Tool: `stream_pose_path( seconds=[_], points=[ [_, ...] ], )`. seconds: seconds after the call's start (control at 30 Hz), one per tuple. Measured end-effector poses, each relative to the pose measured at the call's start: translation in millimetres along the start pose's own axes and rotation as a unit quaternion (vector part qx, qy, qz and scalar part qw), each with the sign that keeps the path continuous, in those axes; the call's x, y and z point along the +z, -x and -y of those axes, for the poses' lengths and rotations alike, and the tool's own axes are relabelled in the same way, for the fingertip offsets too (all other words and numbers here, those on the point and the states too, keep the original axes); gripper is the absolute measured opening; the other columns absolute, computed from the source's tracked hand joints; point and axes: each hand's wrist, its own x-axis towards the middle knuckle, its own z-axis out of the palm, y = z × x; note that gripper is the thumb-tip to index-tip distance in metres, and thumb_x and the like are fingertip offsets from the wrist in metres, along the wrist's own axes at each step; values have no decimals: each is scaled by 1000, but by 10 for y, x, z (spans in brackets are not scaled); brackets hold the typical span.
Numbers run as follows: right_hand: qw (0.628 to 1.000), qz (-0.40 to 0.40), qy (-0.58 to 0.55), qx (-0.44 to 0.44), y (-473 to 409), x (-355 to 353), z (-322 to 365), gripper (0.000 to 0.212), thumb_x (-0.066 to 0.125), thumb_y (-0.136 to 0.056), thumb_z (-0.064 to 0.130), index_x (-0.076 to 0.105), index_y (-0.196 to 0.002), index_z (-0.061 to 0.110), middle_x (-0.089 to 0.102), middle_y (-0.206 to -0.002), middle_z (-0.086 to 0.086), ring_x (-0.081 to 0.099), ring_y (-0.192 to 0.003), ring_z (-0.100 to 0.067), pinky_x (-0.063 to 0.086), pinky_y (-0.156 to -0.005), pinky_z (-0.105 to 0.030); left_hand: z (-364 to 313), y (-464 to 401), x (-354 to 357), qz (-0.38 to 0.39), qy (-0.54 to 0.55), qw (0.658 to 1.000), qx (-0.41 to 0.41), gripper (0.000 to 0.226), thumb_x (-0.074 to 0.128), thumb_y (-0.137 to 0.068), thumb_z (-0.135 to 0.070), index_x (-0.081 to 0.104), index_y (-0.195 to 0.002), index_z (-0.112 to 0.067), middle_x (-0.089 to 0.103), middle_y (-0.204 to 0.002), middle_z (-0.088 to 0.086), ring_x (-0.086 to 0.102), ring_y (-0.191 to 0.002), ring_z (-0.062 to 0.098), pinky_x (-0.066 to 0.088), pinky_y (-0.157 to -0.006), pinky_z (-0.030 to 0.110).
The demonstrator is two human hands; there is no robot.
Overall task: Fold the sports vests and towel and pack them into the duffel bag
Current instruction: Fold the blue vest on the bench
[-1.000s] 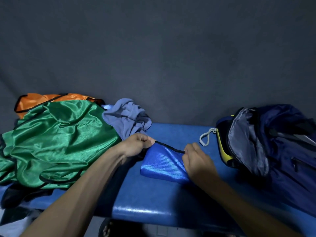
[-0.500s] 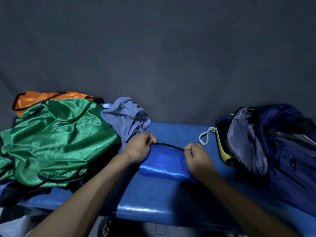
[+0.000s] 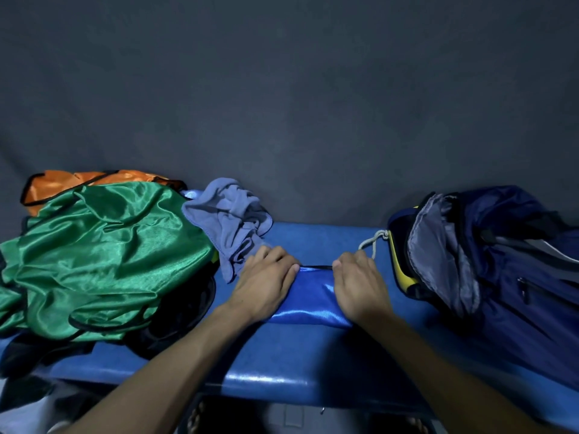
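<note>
both hands, left and right, lie flat with fingers extended, pressing the folded shiny blue vest on the blue padded surface, beside the open navy duffel bag.

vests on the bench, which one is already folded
The blue vest, a compact bundle under both hands; the green vest and orange vest lie crumpled.

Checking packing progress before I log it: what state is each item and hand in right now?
blue vest: folded into a compact bundle on the bench, not yet packed.
left hand: resting on the bundle's left end, fingers bent over it.
right hand: pressing down on its right end.
green vest: unfolded, crumpled heap.
orange vest: unfolded, mostly under the green one.
towel: crumpled, unfolded.
duffel bag: open, mouth facing the bundle.
</note>
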Motion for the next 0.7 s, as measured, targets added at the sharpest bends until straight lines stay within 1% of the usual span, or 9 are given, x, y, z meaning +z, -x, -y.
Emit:
stream_pose_path(
  seconds=[0.07,0.17,0.23,0.3,0.4,0.43,0.5,0.6,0.7],
  points=[
    [999,38,-22,18,-4,-114,-21,41,30,-107,45,53,-95,13,57,-106,-9,54,-104,-33,46,-87,-45,-14,18,18,-12,-1,1000,-5,54,14,-103,-52,63,-114,-33,52,-110,-13,40,-99,16,39,-90,41],
    [986,99,-115,66,-8,-259,-48,49,39,-103,55,52,-84,11,62,-86,-4,59,-89,-30,49,-81,-46,-18,43,57,-32,6,999,-9,50,16,-106,-49,62,-111,-30,51,-107,-13,38,-97,15,36,-87,39],
    [976,90,-182,78,21,-298,-61,46,51,-99,55,58,-86,11,61,-77,1,62,-84,-25,49,-77,-41,-11,63,73,-47,8,999,-10,47,17,-107,-48,61,-109,-30,50,-105,-13,38,-98,14,34,-85,37],
    [962,62,-253,88,37,-295,-77,39,62,-94,54,64,-87,16,63,-73,5,63,-77,-18,47,-70,-35,-11,73,76,-53,7,999,-8,46,18,-107,-48,59,-107,-29,49,-104,-13,38,-97,14,32,-84,36],
    [923,54,-368,104,38,-230,-77,38,70,-89,52,65,-89,15,62,-71,3,59,-68,-13,46,-70,-33,-16,73,67,-54,2,999,-8,45,18,-106,-48,58,-105,-27,49,-103,-11,37,-95,15,30,-82,36],
    [918,52,-380,104,39,-195,-76,37,71,-90,50,64,-88,14,59,-69,4,56,-66,-12,45,-69,-34,-13,71,65,-55,2,998,-7,45,17,-106,-48,58,-104,-27,49,-102,-11,37,-94,15,30,-82,36],
    [925,40,-365,97,47,-138,-85,33,70,-92,44,62,-85,13,54,-63,8,51,-61,-11,42,-66,-35,-5,68,56,-49,1,999,-7,49,15,-104,-49,58,-105,-26,50,-103,-10,38,-95,16,31,-82,37],
    [929,24,-358,94,55,-111,-107,32,73,-90,43,64,-85,13,58,-66,6,54,-63,-12,44,-64,-35,-27,38,-26,-20,2,1000,-15,54,12,-97,-50,60,-109,-28,52,-107,-11,41,-98,18,30,-84,38],
    [928,26,-362,87,46,-113,-107,27,75,-89,41,66,-84,16,60,-67,6,56,-65,-13,46,-66,-35,-106,-45,-116,-4,1,1000,19,47,19,-95,-46,60,-114,-32,53,-109,-13,41,-100,15,28,-88,37]
  ],
)
